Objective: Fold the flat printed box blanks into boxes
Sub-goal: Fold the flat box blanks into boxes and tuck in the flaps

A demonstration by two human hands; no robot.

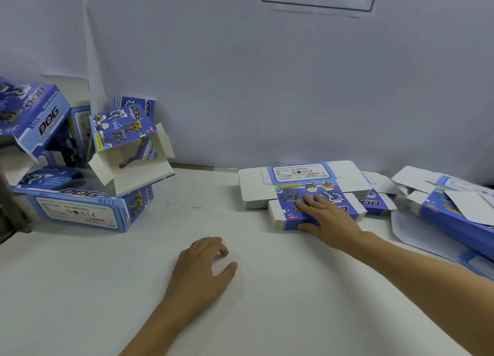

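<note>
Right hand [324, 216] flat on top of blank stack [302, 192] at far right of white surface [133, 288], fingers straight, thumb at near edge. Left hand [204, 264] resting mid-surface, loosely curled, holding nothing. Folded boxes [80, 163] heaped far left, nearest with flaps open, contents not discernible. Loose blanks [451, 208] at right edge.

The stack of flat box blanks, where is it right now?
In the head view the stack of flat box blanks lies right of centre by the back wall, under the right hand.
</note>
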